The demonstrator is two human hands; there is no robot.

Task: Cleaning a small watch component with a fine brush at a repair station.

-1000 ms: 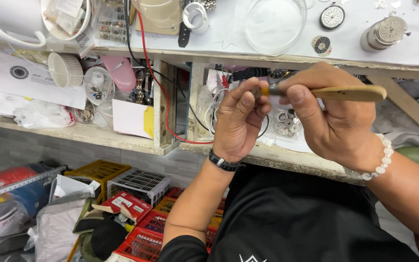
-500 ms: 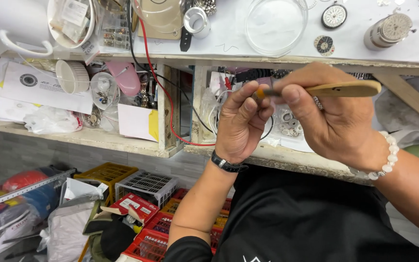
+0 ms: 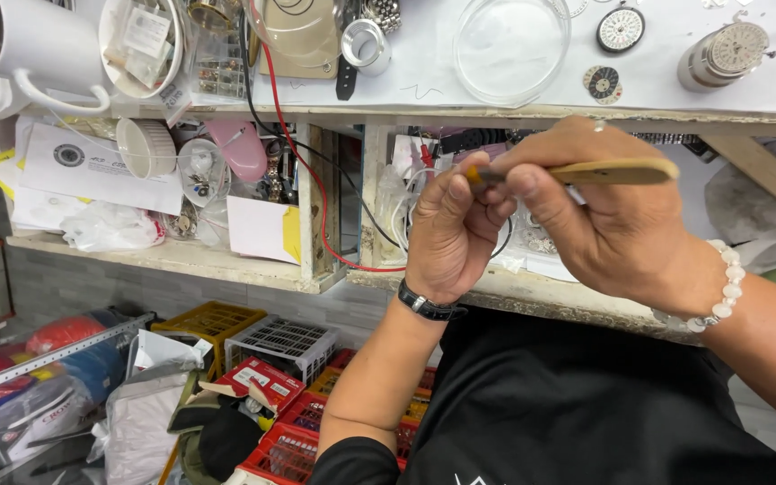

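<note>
My right hand (image 3: 608,216) grips a tool with a pale wooden handle (image 3: 617,171), held level, its dark tip pointing left into my left hand. My left hand (image 3: 446,235), a black band on the wrist, has its fingers curled around something small; what it holds is hidden by the fingers. Both hands hover in front of the open shelf under the white bench top (image 3: 406,94). A white bead bracelet (image 3: 725,287) circles my right wrist.
On the bench lie a clear round dish (image 3: 511,45), watch dials (image 3: 621,29), a metal cylinder holder (image 3: 722,54), a beige device (image 3: 303,36) with a red wire (image 3: 303,162), and a white mug (image 3: 20,45). Cluttered shelves and plastic crates (image 3: 280,346) sit below left.
Both hands have stayed together with the tool tip at the left fingers. The view has shifted slightly; the hands sit a little lower in the picture.
</note>
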